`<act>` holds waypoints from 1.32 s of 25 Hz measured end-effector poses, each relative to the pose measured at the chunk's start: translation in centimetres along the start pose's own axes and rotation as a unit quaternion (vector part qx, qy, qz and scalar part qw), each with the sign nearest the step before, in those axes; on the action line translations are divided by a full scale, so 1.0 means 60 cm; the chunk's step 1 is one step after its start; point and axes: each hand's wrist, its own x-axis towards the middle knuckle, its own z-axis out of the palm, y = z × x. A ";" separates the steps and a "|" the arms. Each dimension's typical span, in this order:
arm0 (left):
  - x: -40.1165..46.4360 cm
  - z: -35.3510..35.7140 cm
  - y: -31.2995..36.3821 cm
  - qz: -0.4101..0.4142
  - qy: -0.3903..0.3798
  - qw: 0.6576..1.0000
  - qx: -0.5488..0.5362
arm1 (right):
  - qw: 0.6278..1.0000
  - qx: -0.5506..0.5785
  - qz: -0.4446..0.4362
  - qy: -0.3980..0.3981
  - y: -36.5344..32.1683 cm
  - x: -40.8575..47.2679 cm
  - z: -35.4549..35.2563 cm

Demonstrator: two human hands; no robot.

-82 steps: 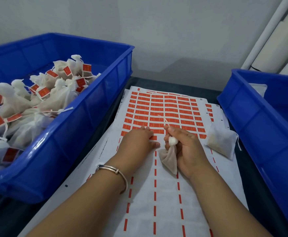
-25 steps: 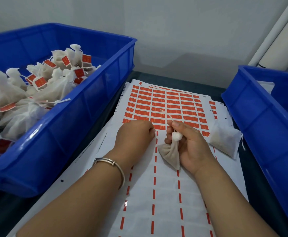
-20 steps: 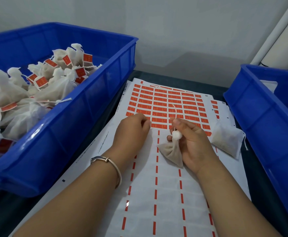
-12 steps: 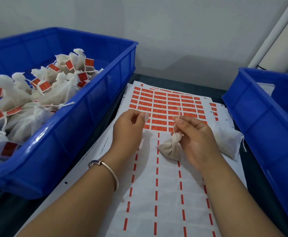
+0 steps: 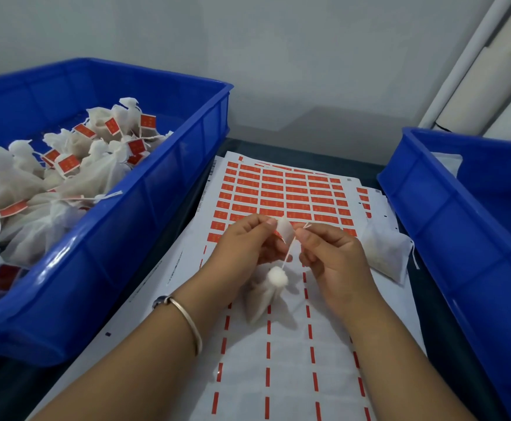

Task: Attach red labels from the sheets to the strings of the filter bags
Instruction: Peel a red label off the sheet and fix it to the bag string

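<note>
Above the label sheets (image 5: 278, 192): two blue bins, one loose bag (image 5: 385, 253). My left hand (image 5: 248, 244) pinches a label (image 5: 285, 229); my right hand (image 5: 333, 253) pinches the string (image 5: 289, 249), filter bag (image 5: 263, 293) dangling.

even soft indoor light, faint shadows under hands, wide-angle bending at edges, slight overall softness.

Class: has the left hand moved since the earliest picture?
Yes. The left hand has lifted off the label sheet and now pinches a peeled label beside the filter bag's string.
</note>
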 end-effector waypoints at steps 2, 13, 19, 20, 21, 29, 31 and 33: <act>-0.002 0.004 -0.004 -0.013 -0.034 0.999 0.003 | 0.999 -0.015 -0.009 0.030 0.003 0.000 0.002; -0.005 0.006 -0.008 -0.034 -0.085 0.995 -0.035 | 0.998 0.049 0.020 0.045 0.021 0.010 -0.003; -0.010 0.006 -0.006 -0.028 -0.108 0.994 -0.005 | 0.996 0.077 0.023 0.051 0.023 0.010 -0.006; -0.010 0.006 -0.006 -0.029 -0.112 0.993 0.005 | 0.995 0.083 0.023 0.050 0.023 0.011 -0.006; -0.010 0.006 -0.007 -0.029 -0.116 0.993 0.015 | 0.995 0.088 0.022 0.048 0.024 0.011 -0.006; -0.012 0.006 -0.003 -0.036 -0.117 0.993 0.008 | 0.995 0.087 0.016 0.052 0.027 0.013 -0.008; -0.012 0.006 -0.002 -0.041 -0.108 0.993 -0.005 | 0.995 0.086 0.019 0.055 0.027 0.013 -0.009; -0.011 0.007 -0.003 -0.046 -0.098 0.994 -0.012 | 0.994 0.087 0.022 0.060 0.028 0.013 -0.009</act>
